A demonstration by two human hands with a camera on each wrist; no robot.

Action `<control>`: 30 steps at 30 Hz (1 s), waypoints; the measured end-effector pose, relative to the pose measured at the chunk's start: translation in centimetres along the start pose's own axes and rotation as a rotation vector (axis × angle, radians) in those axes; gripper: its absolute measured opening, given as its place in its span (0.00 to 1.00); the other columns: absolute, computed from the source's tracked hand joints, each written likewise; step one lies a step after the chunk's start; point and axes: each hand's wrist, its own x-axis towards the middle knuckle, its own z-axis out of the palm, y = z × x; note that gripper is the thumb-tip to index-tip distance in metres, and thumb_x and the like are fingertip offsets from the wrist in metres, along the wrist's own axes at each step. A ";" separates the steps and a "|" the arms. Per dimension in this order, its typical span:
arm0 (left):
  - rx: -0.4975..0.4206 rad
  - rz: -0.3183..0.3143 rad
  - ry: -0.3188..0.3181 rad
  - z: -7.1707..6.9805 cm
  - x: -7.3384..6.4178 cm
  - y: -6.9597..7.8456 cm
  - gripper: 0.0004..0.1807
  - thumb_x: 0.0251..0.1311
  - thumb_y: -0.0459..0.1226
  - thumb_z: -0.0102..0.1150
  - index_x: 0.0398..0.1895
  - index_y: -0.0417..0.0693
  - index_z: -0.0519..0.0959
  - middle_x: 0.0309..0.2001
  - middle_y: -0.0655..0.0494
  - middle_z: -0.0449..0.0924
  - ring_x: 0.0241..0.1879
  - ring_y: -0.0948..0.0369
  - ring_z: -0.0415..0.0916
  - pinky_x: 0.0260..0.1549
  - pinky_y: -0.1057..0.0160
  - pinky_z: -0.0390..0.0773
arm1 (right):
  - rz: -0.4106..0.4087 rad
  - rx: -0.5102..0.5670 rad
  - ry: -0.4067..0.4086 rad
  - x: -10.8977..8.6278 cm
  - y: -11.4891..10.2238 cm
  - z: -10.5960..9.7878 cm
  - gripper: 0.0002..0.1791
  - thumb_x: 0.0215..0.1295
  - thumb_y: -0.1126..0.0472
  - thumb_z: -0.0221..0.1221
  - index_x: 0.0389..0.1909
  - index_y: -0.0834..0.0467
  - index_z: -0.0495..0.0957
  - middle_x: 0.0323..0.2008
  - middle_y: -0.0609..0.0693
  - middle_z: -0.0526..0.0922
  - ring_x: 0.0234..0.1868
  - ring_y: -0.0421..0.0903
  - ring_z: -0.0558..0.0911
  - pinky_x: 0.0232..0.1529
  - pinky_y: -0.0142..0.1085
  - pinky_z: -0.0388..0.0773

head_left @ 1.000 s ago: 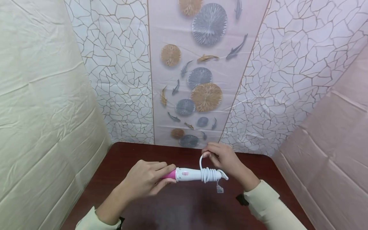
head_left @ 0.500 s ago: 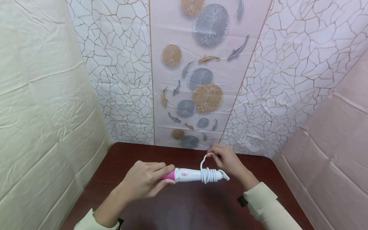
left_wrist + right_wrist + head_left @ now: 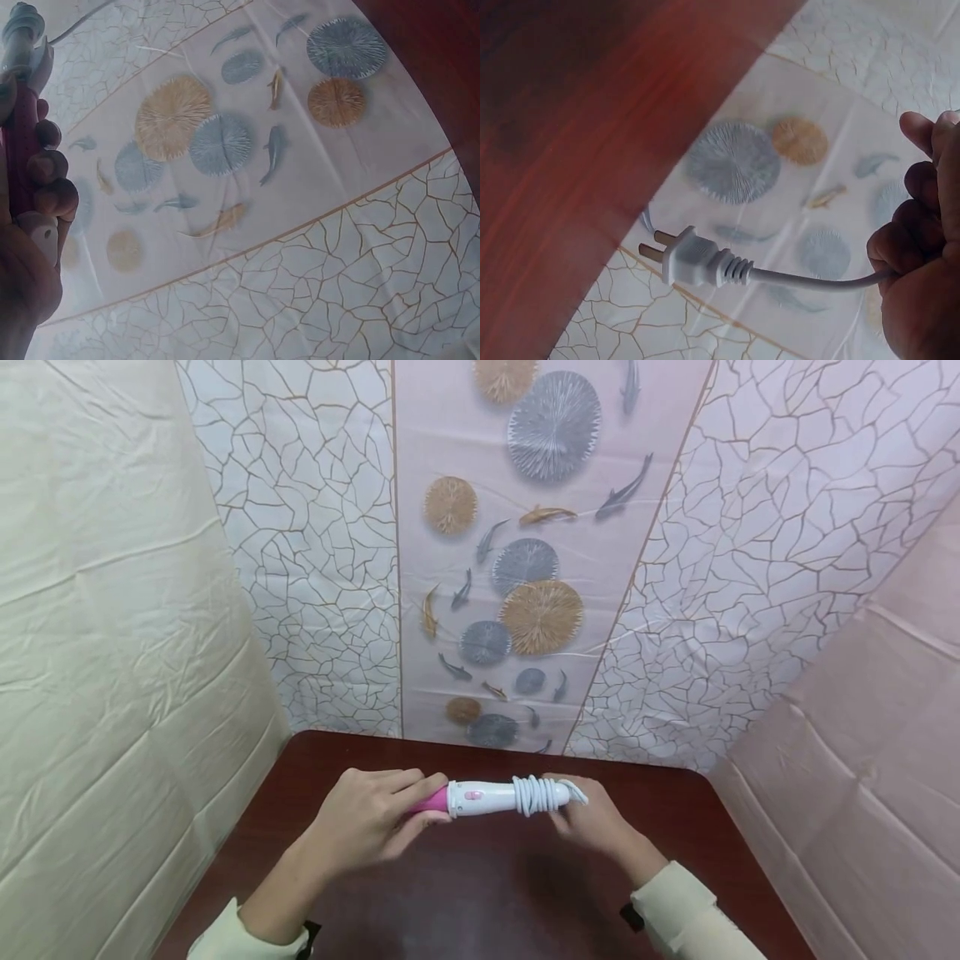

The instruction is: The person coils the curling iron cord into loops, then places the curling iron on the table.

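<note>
A pink-and-white hair styling iron (image 3: 487,798) is held level above the table in the head view. My left hand (image 3: 366,817) grips its pink end, with fingers and thumb wrapped round it; the left wrist view shows the curled fingers (image 3: 54,169) on the pink part. Several turns of white power cord (image 3: 534,796) circle the handle's right end. Partly behind those turns is my right hand (image 3: 600,822). In the right wrist view its curled fingers hold the cord (image 3: 817,284), and a two-pin plug (image 3: 692,259) hangs free from it.
Beneath the hands lies a dark red-brown table (image 3: 450,893). A patterned cloth backdrop (image 3: 510,677) rises at its far edge. Cream cloth walls (image 3: 135,693) stand on the left and right sides.
My right hand has gone from above the handle, pulling up a cord loop, to lower and behind the handle. The iron has risen slightly and shifted left with my left hand.
</note>
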 end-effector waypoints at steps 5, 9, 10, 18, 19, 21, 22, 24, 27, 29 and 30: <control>0.014 -0.024 -0.001 0.2 -0.4 -0.4 0.21 0.82 0.58 0.56 0.54 0.55 0.89 0.29 0.68 0.80 0.22 0.73 0.65 0.21 0.77 0.59 | -0.128 -0.016 0.012 -0.8 -1.7 0.6 0.09 0.60 0.63 0.76 0.33 0.46 0.86 0.29 0.38 0.84 0.28 0.37 0.81 0.28 0.35 0.79; 0.038 -0.042 -0.005 0.3 -0.7 -0.8 0.21 0.82 0.57 0.56 0.54 0.55 0.89 0.29 0.67 0.79 0.21 0.72 0.65 0.20 0.76 0.59 | -0.232 0.040 -0.014 -1.0 -3.2 0.5 0.15 0.56 0.69 0.72 0.34 0.43 0.87 0.31 0.35 0.81 0.30 0.33 0.80 0.29 0.28 0.76; 0.044 -0.045 -0.007 0.3 -0.7 -0.9 0.21 0.82 0.57 0.56 0.54 0.55 0.89 0.29 0.67 0.79 0.21 0.72 0.65 0.19 0.75 0.59 | -0.257 0.043 -0.014 -1.0 -3.5 0.4 0.16 0.54 0.70 0.71 0.34 0.43 0.87 0.31 0.35 0.80 0.30 0.33 0.79 0.29 0.26 0.75; 0.079 -0.082 -0.054 1.0 -1.2 -1.8 0.20 0.79 0.57 0.60 0.54 0.54 0.89 0.28 0.67 0.78 0.21 0.71 0.64 0.18 0.72 0.62 | -0.396 -0.005 -0.015 -1.2 -6.7 -1.8 0.11 0.57 0.63 0.72 0.30 0.44 0.81 0.27 0.35 0.73 0.27 0.36 0.67 0.28 0.26 0.68; 0.080 -0.087 -0.061 1.1 -1.2 -1.9 0.20 0.78 0.57 0.62 0.54 0.54 0.89 0.28 0.66 0.78 0.21 0.71 0.64 0.18 0.71 0.62 | -0.410 0.002 -0.008 -1.2 -7.1 -2.2 0.11 0.57 0.64 0.71 0.30 0.44 0.81 0.27 0.35 0.73 0.27 0.36 0.66 0.29 0.26 0.67; 0.085 -0.094 -0.076 1.2 -1.3 -2.0 0.21 0.77 0.57 0.64 0.54 0.53 0.89 0.28 0.66 0.79 0.21 0.70 0.65 0.18 0.70 0.63 | -0.440 0.028 0.018 -1.0 -7.8 -2.9 0.11 0.56 0.64 0.70 0.29 0.44 0.81 0.26 0.35 0.72 0.27 0.35 0.62 0.28 0.25 0.64; 0.089 -0.096 -0.083 1.3 -1.4 -2.1 0.21 0.76 0.57 0.65 0.54 0.53 0.89 0.28 0.66 0.79 0.21 0.70 0.65 0.18 0.70 0.63 | -0.456 0.044 0.036 -0.8 -8.2 -3.3 0.11 0.56 0.65 0.68 0.29 0.45 0.80 0.26 0.35 0.71 0.27 0.35 0.60 0.28 0.24 0.63; 0.094 -0.095 -0.090 1.5 -1.4 -2.3 0.20 0.74 0.56 0.67 0.54 0.53 0.89 0.28 0.66 0.79 0.20 0.70 0.65 0.18 0.70 0.63 | -0.488 0.081 0.081 -0.3 -8.7 -4.1 0.11 0.58 0.68 0.64 0.29 0.46 0.80 0.25 0.36 0.69 0.27 0.35 0.58 0.28 0.24 0.59; 0.108 -0.087 -0.099 1.7 -1.5 -2.5 0.20 0.73 0.56 0.68 0.54 0.54 0.89 0.28 0.66 0.79 0.20 0.70 0.65 0.17 0.70 0.62 | -0.528 0.131 0.152 0.7 -9.3 -5.5 0.12 0.64 0.69 0.59 0.29 0.48 0.80 0.24 0.37 0.68 0.27 0.35 0.57 0.29 0.23 0.57; 0.112 -0.083 -0.104 1.7 -1.5 -2.6 0.20 0.72 0.56 0.69 0.54 0.55 0.89 0.28 0.66 0.79 0.20 0.70 0.64 0.17 0.70 0.61 | -0.542 0.157 0.195 1.4 -9.6 -6.6 0.13 0.62 0.71 0.56 0.30 0.50 0.82 0.24 0.38 0.70 0.26 0.35 0.58 0.29 0.23 0.57; 0.111 -0.083 -0.109 1.8 -1.5 -2.6 0.20 0.72 0.56 0.69 0.54 0.55 0.89 0.28 0.66 0.79 0.20 0.70 0.64 0.17 0.70 0.61 | -0.546 0.166 0.216 1.8 -9.7 -7.1 0.13 0.59 0.73 0.56 0.30 0.52 0.83 0.24 0.38 0.72 0.26 0.35 0.59 0.29 0.23 0.57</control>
